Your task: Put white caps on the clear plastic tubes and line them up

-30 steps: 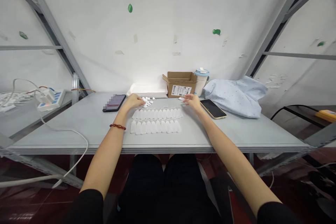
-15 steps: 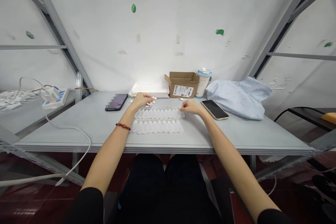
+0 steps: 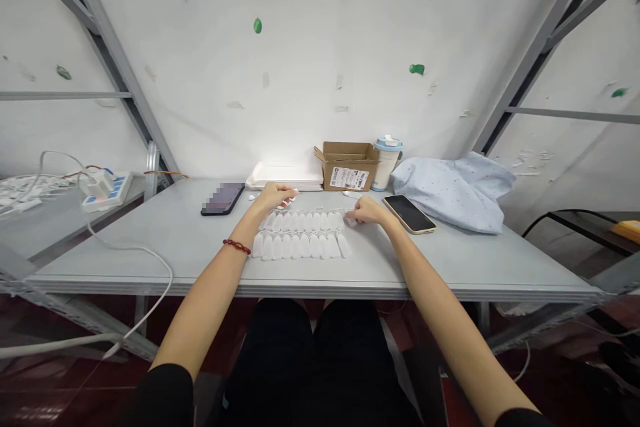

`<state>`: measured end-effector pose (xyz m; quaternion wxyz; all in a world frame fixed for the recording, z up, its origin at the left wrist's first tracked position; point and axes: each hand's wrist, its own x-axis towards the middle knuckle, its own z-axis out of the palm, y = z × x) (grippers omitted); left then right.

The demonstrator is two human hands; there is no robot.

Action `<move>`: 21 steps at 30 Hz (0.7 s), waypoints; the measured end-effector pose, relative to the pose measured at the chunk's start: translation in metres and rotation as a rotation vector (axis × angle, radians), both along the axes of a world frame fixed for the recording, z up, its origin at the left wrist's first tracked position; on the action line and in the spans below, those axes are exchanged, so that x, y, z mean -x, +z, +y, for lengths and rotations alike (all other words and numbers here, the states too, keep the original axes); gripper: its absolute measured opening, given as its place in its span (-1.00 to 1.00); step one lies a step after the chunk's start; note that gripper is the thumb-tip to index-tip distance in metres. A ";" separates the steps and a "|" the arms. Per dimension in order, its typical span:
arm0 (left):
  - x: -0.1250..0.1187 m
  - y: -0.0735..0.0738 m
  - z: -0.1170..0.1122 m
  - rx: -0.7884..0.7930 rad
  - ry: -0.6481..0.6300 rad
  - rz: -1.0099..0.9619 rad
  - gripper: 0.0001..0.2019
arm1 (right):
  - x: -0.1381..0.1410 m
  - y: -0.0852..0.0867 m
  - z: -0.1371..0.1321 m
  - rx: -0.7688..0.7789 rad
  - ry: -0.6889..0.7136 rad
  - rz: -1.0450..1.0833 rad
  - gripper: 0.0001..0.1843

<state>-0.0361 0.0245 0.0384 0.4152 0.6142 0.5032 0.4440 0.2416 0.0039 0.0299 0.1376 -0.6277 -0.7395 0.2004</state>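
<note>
Two rows of several small white oval pieces (image 3: 300, 235) lie side by side on the grey table (image 3: 175, 240). My left hand (image 3: 274, 195) rests at the far left end of the back row, fingers curled over small white bits that I cannot make out. At the right end of the back row, my right hand (image 3: 365, 211) pinches a white piece (image 3: 351, 221) against the table. A red bead bracelet (image 3: 237, 245) circles my left wrist.
A dark phone (image 3: 223, 198) lies left of the rows, a second phone (image 3: 409, 213) right of them. At the back stand a stack of white trays (image 3: 284, 175), a cardboard box (image 3: 347, 167), a lidded cup (image 3: 386, 153) and a pale blue cloth (image 3: 450, 188). A power strip (image 3: 107, 188) with cables sits far left.
My right hand came back from near the box to the right end of the back row with a white piece. My left hand shifted slightly right over the loose bits.
</note>
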 end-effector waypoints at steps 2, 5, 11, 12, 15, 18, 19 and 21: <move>-0.002 0.000 0.000 0.004 -0.015 0.009 -0.60 | -0.001 -0.001 0.001 -0.010 -0.013 -0.042 -0.63; -0.003 -0.001 0.000 0.014 -0.049 0.018 -0.59 | -0.001 -0.002 0.002 -0.047 -0.032 -0.052 -0.64; -0.005 -0.003 -0.001 0.046 -0.188 -0.046 -0.62 | 0.010 0.001 -0.006 -0.177 0.032 0.343 -0.75; -0.006 -0.002 -0.002 0.051 -0.209 -0.053 -0.62 | 0.013 0.001 -0.007 -0.176 0.058 0.442 -0.76; -0.009 -0.002 -0.005 0.065 -0.272 -0.067 -0.63 | 0.024 0.000 -0.011 -0.158 0.130 0.647 -0.76; -0.013 -0.002 -0.008 0.066 -0.314 -0.046 -0.63 | 0.033 -0.003 -0.012 -0.141 0.211 0.730 -0.74; -0.014 -0.002 -0.009 0.067 -0.325 -0.038 -0.62 | 0.034 -0.004 -0.012 -0.136 0.225 0.739 -0.73; -0.017 -0.002 -0.011 0.072 -0.341 -0.035 -0.61 | 0.036 -0.004 -0.012 -0.123 0.230 0.745 -0.73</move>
